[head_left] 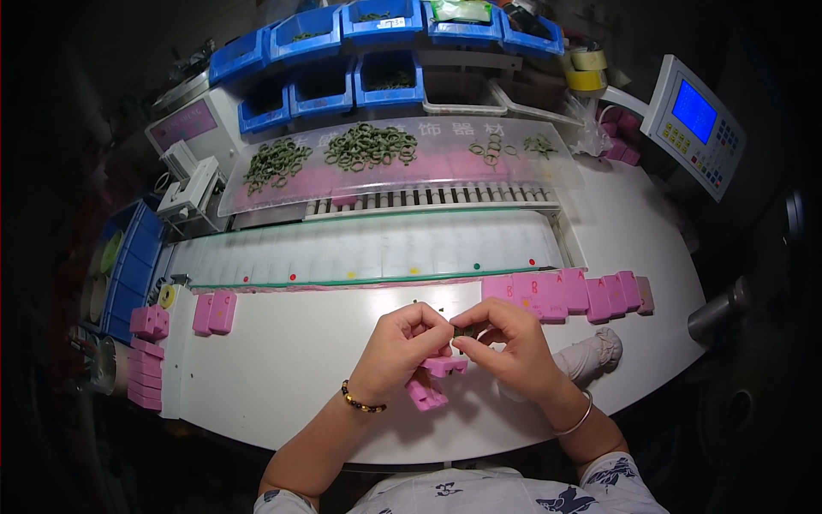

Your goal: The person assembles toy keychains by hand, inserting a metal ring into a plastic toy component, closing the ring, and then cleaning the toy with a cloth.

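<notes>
My left hand (404,349) and my right hand (512,349) meet over the near middle of the white table. The left fingers are closed over a pink block-like mold (445,367), which shows below them as two parts at an angle. Its lower part (425,392) points toward me. Between my right thumb and forefinger is a small dark green ring (463,331), partly hidden by the fingers. The left fingertips are close to this ring; whether they touch it I cannot tell.
Pink blocks (548,295) line the table at right, with a white cloth (591,355) nearby. More pink blocks (145,375) stack at left. Behind a green-edged conveyor (377,244), a clear shelf (445,176) carries piles of green rings (370,146). Blue bins (390,79) stand beyond; a control panel (695,124) is at right.
</notes>
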A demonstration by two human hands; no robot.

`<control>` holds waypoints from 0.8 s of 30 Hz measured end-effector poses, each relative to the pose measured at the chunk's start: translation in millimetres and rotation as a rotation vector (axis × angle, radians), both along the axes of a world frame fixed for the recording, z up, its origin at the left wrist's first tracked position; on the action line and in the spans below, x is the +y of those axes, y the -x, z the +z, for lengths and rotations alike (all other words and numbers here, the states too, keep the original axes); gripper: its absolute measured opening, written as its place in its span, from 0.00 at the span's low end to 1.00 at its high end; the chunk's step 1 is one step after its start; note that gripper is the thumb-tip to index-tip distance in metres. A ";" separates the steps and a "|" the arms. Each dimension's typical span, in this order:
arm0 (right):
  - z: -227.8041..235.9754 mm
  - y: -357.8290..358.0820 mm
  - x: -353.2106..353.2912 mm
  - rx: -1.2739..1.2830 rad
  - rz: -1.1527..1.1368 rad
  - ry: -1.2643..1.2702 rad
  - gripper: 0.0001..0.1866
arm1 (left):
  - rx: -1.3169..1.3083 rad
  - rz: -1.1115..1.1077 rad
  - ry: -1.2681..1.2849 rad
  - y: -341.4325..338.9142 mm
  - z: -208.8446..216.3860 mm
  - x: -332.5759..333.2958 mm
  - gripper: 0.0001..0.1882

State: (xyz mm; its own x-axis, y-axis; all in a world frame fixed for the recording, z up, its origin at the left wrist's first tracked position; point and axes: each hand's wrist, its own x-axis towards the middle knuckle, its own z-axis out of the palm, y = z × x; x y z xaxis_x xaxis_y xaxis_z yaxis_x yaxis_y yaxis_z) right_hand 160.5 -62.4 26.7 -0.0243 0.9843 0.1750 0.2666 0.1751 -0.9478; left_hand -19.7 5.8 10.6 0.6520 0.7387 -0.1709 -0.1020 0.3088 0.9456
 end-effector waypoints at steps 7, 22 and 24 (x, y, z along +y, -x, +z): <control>-0.6 1.1 -1.2 0.049 -0.049 0.007 0.11 | -0.041 0.016 0.027 -0.6 -2.0 0.1 0.07; -3.8 1.4 -0.5 0.311 0.019 0.140 0.12 | -0.033 0.004 0.067 -1.2 0.9 -2.1 0.08; -1.7 2.1 -0.4 0.217 0.020 0.107 0.12 | -0.009 0.010 0.028 -1.6 -1.5 -1.5 0.08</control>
State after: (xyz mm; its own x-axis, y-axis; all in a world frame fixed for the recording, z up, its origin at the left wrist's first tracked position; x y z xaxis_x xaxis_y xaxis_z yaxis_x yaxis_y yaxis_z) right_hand 158.4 -62.8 25.0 -0.0168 0.9972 0.0733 0.0524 0.0741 -0.9959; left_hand -18.1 4.3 9.1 0.6461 0.7402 -0.1862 -0.1137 0.3345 0.9355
